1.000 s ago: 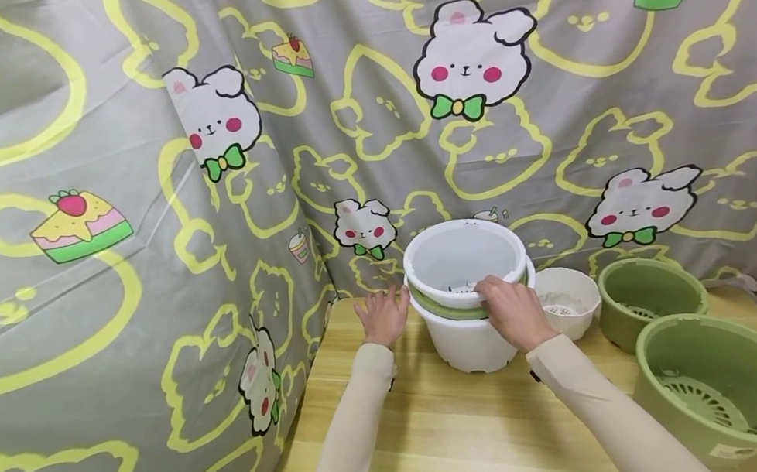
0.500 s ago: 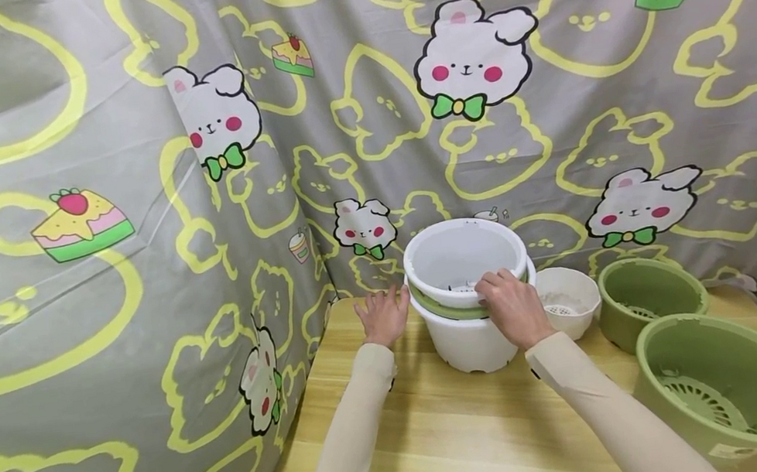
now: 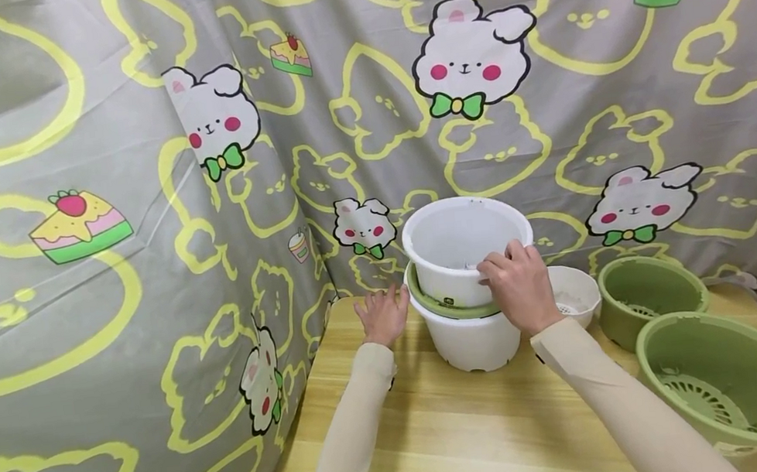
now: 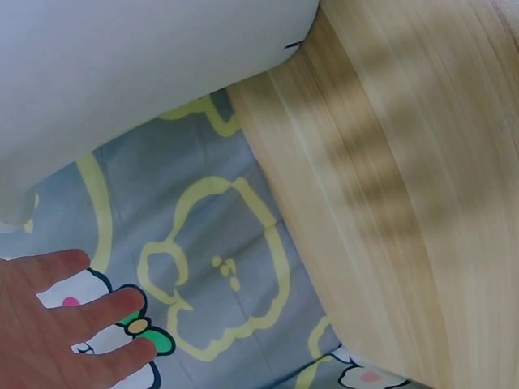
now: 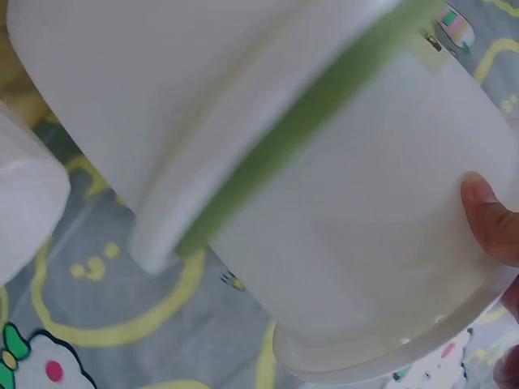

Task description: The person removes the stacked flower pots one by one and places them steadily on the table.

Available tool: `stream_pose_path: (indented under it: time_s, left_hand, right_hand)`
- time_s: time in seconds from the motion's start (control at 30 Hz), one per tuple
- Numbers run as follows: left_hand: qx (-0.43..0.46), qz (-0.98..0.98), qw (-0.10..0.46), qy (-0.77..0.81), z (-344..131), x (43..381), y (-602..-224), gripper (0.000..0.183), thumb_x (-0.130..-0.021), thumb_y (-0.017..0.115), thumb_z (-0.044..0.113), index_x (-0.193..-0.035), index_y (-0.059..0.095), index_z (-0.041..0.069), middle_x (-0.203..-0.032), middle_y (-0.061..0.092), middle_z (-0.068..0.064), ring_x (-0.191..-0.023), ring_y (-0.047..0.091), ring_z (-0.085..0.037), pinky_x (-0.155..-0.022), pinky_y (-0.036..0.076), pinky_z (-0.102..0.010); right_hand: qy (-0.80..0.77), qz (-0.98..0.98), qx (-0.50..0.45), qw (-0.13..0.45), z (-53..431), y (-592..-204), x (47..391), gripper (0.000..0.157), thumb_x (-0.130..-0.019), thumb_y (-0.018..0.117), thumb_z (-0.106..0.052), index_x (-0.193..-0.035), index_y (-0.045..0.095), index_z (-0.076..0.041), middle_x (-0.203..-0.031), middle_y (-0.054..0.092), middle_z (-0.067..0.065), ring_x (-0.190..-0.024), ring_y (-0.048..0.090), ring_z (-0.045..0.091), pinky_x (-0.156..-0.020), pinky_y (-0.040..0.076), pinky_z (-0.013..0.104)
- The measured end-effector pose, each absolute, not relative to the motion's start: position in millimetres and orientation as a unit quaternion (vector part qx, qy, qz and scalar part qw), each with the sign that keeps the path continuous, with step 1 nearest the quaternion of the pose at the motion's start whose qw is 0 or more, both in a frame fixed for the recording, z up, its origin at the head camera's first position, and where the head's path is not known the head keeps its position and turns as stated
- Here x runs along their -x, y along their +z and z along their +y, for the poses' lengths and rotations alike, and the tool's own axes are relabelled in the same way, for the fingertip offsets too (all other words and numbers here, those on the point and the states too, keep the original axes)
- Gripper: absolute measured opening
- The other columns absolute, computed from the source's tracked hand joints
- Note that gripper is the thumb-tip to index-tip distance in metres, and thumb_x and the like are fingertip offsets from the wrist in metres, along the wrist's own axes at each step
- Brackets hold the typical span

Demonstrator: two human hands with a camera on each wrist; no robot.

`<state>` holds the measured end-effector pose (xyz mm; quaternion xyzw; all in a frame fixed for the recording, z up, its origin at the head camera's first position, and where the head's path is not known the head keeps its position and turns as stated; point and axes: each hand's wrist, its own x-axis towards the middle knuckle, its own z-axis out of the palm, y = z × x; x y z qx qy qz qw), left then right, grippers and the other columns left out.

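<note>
A smaller white flower pot (image 3: 454, 287) is partly raised out of a nested stack, its rim pinched at the front right by my right hand (image 3: 521, 287). Below it shows the rim of a green flower pot (image 3: 441, 309), sitting inside a larger white flower pot (image 3: 473, 346) on the table. In the right wrist view, the thumb (image 5: 489, 219) presses the outer wall of the smaller white pot (image 5: 365, 194). My left hand (image 3: 385, 318), fingers spread and fairly straight, is at the left rim of the larger white pot; in the left wrist view those fingers (image 4: 97, 316) extend below the pot wall (image 4: 146, 73).
A small white pot (image 3: 585, 302) with a perforated base stands right of the stack, partly behind my right hand. Farther right are a green pot (image 3: 621, 317) and a larger green pot (image 3: 679, 408). The wooden table (image 3: 458, 445) meets a patterned curtain (image 3: 391, 164) behind and at left.
My right hand has lifted the smaller white pot upward, so more of its wall and a small dark mark now show above the green rim. The left hand has stayed in place.
</note>
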<state>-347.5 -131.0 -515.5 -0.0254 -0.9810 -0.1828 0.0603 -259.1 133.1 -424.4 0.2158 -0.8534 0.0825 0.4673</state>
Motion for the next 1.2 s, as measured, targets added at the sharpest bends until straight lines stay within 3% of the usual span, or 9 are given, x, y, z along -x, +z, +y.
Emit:
stream_pose_path:
  time_s: [0.23,0.47,0.6,1.2]
  left_hand:
    - [0.024,-0.981,0.061,-0.182,-131,347,-516,0.075,-0.107,0.012,0.062,-0.155,0.049,0.019,-0.156,0.051,-0.019,-0.154,0.031,-0.045,-0.122,0.01,-0.074]
    - [0.03,-0.98,0.062,-0.186,-131,348,-516,0.076,-0.107,0.011,0.063,-0.154,0.049,0.018,-0.157,0.05,-0.019,-0.153,0.031,-0.045,-0.121,0.009,-0.074]
    - [0.03,-0.98,0.066,-0.183,-131,350,-515,0.077,-0.106,0.01,0.064,-0.154,0.049,0.019,-0.157,0.051,-0.018,-0.153,0.032,-0.045,-0.121,0.011,-0.074]
    - [0.032,-0.98,0.064,-0.186,-132,348,-516,0.078,-0.106,0.01,0.065,-0.155,0.049,0.018,-0.157,0.05,-0.019,-0.152,0.033,-0.046,-0.122,0.009,-0.073]
  right_hand:
    - [0.089,-0.823,-0.226,0.514,143,-395,249,0.019,-0.073,0.089,-0.009,-0.088,0.078,-0.006,-0.086,0.077,0.008,-0.071,0.044,0.032,-0.061,0.032,0.04]
    - [0.076,-0.803,-0.227,0.545,157,-367,229,0.013,-0.081,0.084,-0.009,-0.09,0.077,-0.006,-0.089,0.077,0.009,-0.074,0.044,0.033,-0.064,0.035,0.044]
    - [0.088,-0.791,-0.228,0.561,165,-358,218,0.017,-0.079,0.085,-0.006,-0.093,0.077,-0.003,-0.09,0.077,0.011,-0.076,0.045,0.035,-0.066,0.035,0.047]
    - [0.085,-0.783,-0.214,0.578,188,-356,196,0.014,-0.083,0.08,-0.015,-0.091,0.077,-0.004,-0.085,0.077,0.01,-0.073,0.047,0.038,-0.065,0.032,0.052]
